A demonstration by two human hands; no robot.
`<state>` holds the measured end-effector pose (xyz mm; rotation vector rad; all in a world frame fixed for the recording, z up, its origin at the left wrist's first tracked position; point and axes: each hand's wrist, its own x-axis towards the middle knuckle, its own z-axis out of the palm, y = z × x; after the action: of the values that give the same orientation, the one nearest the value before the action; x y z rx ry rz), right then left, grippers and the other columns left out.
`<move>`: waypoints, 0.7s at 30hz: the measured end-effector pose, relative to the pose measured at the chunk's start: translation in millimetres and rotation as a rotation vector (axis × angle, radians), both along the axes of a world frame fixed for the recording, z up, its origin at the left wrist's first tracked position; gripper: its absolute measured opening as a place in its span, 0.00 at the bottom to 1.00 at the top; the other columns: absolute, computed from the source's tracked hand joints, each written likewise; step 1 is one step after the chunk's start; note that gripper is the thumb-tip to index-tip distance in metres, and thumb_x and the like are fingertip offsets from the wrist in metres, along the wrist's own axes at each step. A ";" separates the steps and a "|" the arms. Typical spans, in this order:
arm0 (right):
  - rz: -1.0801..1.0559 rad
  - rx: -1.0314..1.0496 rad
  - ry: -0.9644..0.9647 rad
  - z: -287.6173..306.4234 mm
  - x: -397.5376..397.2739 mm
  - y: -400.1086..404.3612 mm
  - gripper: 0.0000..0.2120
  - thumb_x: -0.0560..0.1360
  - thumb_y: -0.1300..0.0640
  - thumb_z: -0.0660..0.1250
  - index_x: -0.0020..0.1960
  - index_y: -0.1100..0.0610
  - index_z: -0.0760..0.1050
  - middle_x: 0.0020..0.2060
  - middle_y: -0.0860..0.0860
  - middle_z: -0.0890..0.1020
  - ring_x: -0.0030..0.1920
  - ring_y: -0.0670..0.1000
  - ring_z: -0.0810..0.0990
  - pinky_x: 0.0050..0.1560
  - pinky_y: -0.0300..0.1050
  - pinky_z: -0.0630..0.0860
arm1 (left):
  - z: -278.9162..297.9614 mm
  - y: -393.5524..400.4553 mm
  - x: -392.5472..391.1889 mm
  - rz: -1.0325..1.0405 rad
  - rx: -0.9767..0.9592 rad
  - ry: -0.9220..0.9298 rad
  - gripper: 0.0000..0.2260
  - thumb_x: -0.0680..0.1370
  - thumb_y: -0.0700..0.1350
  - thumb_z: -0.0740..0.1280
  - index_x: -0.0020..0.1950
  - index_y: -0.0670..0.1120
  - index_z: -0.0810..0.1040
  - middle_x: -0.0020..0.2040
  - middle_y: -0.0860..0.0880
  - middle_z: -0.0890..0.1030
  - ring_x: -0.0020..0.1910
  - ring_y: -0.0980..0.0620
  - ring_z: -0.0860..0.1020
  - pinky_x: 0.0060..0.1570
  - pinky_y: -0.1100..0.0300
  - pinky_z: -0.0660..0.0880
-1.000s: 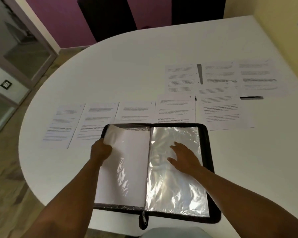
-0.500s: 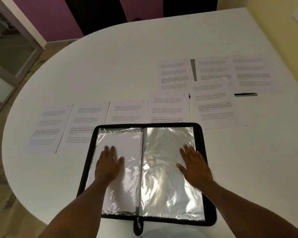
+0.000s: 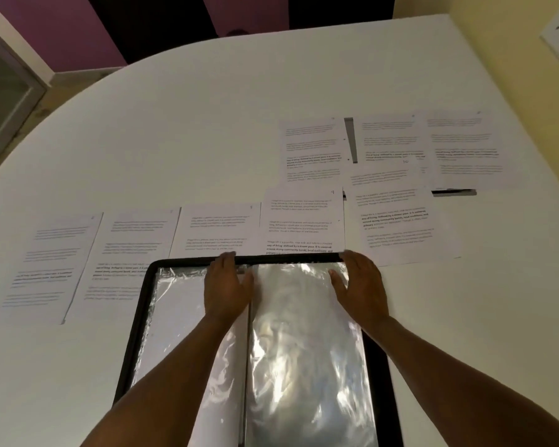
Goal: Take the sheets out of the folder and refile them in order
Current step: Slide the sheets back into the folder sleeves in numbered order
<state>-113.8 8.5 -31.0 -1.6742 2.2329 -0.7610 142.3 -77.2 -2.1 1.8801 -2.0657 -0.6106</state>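
Both hands slid up from mid-sleeves to folder (image 3: 149,317) top edge: left hand (image 3: 226,285), right hand (image 3: 360,288) flat, fingers straight. We judge sheets (image 3: 300,221) next for refiling.

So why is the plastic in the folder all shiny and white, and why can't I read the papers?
In the head view, room light bounces off the crinkled plastic sleeve in the folder, making white glare patches; the printed sheets on the table look soft and blurry, so only bold lines show; the wide lens also bends the table's edge.
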 end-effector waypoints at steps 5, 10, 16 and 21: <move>-0.070 0.062 -0.123 17.4 -24.7 -84.4 0.25 0.77 0.52 0.67 0.70 0.62 0.69 0.66 0.58 0.74 0.67 0.57 0.72 0.67 0.51 0.69 | 10.7 -64.8 -63.8 0.018 0.068 0.128 0.28 0.78 0.49 0.68 0.74 0.41 0.65 0.71 0.41 0.69 0.70 0.42 0.66 0.67 0.49 0.66; -0.101 0.121 -0.184 22.0 -62.0 -173.0 0.28 0.77 0.50 0.67 0.72 0.61 0.66 0.67 0.58 0.72 0.67 0.57 0.71 0.68 0.49 0.68 | 6.8 -149.1 -118.7 0.082 0.114 0.187 0.32 0.77 0.51 0.70 0.75 0.39 0.63 0.72 0.40 0.67 0.71 0.42 0.66 0.67 0.50 0.66; -0.197 0.148 -0.205 8.9 -105.4 -272.3 0.29 0.76 0.49 0.69 0.71 0.61 0.66 0.67 0.58 0.73 0.68 0.57 0.71 0.67 0.49 0.67 | -8.7 -240.9 -177.4 0.123 0.185 0.199 0.36 0.72 0.55 0.74 0.73 0.38 0.65 0.69 0.39 0.69 0.69 0.41 0.68 0.66 0.50 0.68; -0.247 0.198 -0.117 -3.2 -126.5 -336.1 0.33 0.73 0.47 0.72 0.70 0.63 0.66 0.64 0.59 0.72 0.66 0.59 0.71 0.64 0.50 0.69 | -23.8 -287.4 -212.5 0.142 0.205 0.056 0.38 0.69 0.62 0.73 0.69 0.40 0.67 0.67 0.40 0.69 0.68 0.41 0.67 0.63 0.48 0.69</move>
<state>-240.3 -327.6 -34.2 -1.2486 2.3706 -0.6466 -70.2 -364.5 -25.9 2.0738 -1.8773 -0.8567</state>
